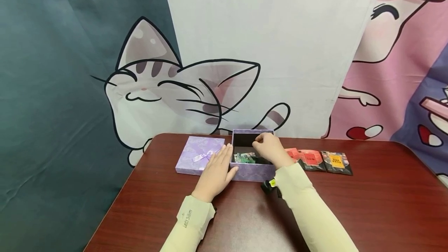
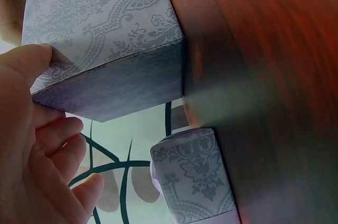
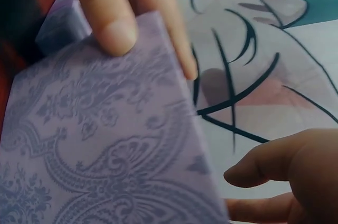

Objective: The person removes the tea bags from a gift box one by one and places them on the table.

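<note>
A lidless purple patterned box (image 1: 252, 172) stands on the table, with several green and pale packets (image 1: 245, 158) inside. My left hand (image 1: 217, 170) holds its left side. In the left wrist view, that hand's thumb (image 2: 31, 61) lies on the box's front face while the fingers are round the corner. Over the open top, my right hand (image 1: 272, 149) hovers near the right side with loosely bent fingers. The right wrist view shows that hand's fingers (image 3: 264, 166) beside the rim, with nothing visible between them. The dark inside of the box is partly hidden by this hand.
The flat purple lid (image 1: 201, 154) with a ribbon bow lies left of the box. To the right, red packets (image 1: 309, 159) and a black packet with a yellow label (image 1: 336, 162) lie in a row. A printed cat cloth (image 1: 297, 49) hangs behind the table (image 1: 238, 221).
</note>
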Demonstrator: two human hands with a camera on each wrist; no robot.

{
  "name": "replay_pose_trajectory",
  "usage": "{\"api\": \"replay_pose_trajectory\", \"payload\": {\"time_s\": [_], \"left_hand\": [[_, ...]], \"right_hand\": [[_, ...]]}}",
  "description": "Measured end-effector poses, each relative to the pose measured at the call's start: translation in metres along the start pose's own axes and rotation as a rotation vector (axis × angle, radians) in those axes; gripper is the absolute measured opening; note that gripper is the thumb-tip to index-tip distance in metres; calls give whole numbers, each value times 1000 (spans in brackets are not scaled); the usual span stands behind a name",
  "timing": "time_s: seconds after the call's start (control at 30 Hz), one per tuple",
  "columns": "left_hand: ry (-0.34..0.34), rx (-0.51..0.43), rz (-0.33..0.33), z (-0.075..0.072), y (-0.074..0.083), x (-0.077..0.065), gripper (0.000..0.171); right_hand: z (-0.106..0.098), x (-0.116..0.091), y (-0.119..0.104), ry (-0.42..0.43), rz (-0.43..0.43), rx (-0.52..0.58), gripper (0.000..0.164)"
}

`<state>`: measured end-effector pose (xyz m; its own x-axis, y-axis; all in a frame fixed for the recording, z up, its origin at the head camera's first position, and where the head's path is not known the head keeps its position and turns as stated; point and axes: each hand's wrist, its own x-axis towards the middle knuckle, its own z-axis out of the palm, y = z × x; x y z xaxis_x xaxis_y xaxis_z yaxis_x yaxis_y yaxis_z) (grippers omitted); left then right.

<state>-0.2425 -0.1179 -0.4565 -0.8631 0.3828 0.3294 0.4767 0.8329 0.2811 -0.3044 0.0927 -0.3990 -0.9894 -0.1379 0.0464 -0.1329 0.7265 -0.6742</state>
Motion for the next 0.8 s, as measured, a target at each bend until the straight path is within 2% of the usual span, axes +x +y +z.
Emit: {"api": "replay_pose_trajectory", "payload": {"time_s": [0.17, 0.43, 0.8], "left_hand": [[0, 8, -2, 2, 0, 0, 67], [-6, 18, -2, 1, 1, -1, 67], [-12, 22, -11, 1, -1, 0, 67]], "right_hand": [[10, 8, -1, -35, 16, -109, 31], [23, 9, 2, -108, 64, -174, 16], [28, 9, 4, -75, 61, -201, 15]]}}
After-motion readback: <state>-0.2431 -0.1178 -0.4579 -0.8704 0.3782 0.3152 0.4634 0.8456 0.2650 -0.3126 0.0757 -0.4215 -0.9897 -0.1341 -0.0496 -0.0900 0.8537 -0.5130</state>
